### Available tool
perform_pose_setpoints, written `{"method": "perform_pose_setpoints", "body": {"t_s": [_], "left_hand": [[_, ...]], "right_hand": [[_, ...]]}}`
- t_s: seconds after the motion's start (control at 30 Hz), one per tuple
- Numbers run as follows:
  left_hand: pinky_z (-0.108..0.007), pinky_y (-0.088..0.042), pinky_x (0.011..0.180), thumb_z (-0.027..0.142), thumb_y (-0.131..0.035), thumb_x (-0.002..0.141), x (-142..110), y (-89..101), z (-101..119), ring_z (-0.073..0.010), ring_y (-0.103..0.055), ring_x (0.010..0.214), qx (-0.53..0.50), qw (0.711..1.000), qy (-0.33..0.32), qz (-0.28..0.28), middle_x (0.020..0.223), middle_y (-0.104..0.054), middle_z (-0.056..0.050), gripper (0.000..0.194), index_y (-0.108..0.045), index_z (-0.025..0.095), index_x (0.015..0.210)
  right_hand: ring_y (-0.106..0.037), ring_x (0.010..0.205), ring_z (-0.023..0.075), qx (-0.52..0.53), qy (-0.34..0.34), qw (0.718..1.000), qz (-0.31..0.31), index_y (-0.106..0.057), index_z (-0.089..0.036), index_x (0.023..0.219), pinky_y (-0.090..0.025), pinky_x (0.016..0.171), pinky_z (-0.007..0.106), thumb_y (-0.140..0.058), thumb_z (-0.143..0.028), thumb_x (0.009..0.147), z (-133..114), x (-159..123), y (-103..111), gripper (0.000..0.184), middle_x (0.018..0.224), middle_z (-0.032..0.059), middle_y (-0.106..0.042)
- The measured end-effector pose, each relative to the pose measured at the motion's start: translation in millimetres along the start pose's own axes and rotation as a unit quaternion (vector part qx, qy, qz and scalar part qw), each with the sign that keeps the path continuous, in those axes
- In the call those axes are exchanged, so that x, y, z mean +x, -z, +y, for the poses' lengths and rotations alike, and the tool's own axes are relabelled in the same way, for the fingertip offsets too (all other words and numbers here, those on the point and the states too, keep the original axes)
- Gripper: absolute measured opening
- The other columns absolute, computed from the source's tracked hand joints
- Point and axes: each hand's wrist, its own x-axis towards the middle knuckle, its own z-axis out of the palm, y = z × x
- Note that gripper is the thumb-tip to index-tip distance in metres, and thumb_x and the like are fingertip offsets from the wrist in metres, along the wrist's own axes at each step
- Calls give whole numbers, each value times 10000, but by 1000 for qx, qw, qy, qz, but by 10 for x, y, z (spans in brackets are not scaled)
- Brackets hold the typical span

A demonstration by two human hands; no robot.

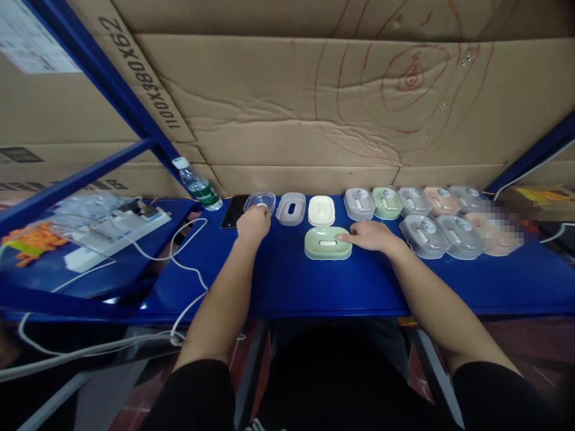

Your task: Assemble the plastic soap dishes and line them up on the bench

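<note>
My left hand [254,222] is closed at the near edge of a clear plastic cover [266,199] at the back of the blue table; its fingertips are partly hidden. My right hand [371,235] grips the right end of a pale green oval box [327,246], thumb on top near the white slider, other fingers curled behind. Just behind that box sits a cream tray [321,209]. Between the tray and the clear cover lies a grey lid [291,208] with an oval slot in it.
Several finished-looking lidded boxes [415,202] in grey, green and pink stand at the right. On the left are a black phone [234,212], a water bottle [202,188], a white power strip [117,240] and loose cables [191,268]. Cardboard [251,102] walls the back.
</note>
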Motion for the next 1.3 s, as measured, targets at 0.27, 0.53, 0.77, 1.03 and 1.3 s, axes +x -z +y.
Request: {"method": "perform_pose_setpoints", "body": {"t_s": [0.27, 0.53, 0.77, 1.03, 1.3], "left_hand": [[-432, -513, 914, 309, -483, 982, 32, 15, -72, -331, -670, 1075, -74, 987, 0, 143, 1148, -714, -148, 271, -717, 204, 1068], [-362, -511, 893, 345, -504, 999, -31, 57, 62, -230, -663, 952, -259, 906, -161, 293, 999, -703, -97, 243, -684, 185, 1027], [-293, -529, 714, 431, -556, 987, -311, 51, 480, -157, -649, 762, -455, 849, -223, 149, 919, -734, -58, 292, -725, 192, 981], [-313, -534, 638, 510, -529, 983, -398, -25, 565, -138, -610, 663, -467, 862, -190, 45, 1060, -742, -82, 452, -680, 218, 1293], [-347, -553, 861, 451, -555, 990, -450, -26, 584, -161, -665, 800, -264, 923, -278, 37, 1224, -729, -87, 474, -631, 188, 1377]], "right_hand": [[-704, 938, 295, 4, -9, 1000, 18, -724, -229, 940, -425, 657, 320, -420, -816, 914, 6, 11, -2, 661, 977, 104, -772], [-712, 924, 285, 70, 1, 984, 163, -712, -232, 1117, -468, 689, 332, -559, -672, 938, -12, 13, 3, 499, 969, 77, -781], [-677, 806, 213, 181, 136, 929, 292, -513, -198, 1459, -521, 791, 354, -621, -566, 943, -42, -36, 0, 643, 1230, 109, -715], [-597, 721, 183, 251, 128, 922, 267, -680, -184, 938, -458, 708, 295, -553, -610, 950, -109, -42, 0, 445, 794, 50, -685], [-638, 675, 192, 248, 35, 953, 170, -631, -193, 717, -428, 635, 286, -363, -729, 986, -80, -17, 28, 657, 677, 57, -687]]}}
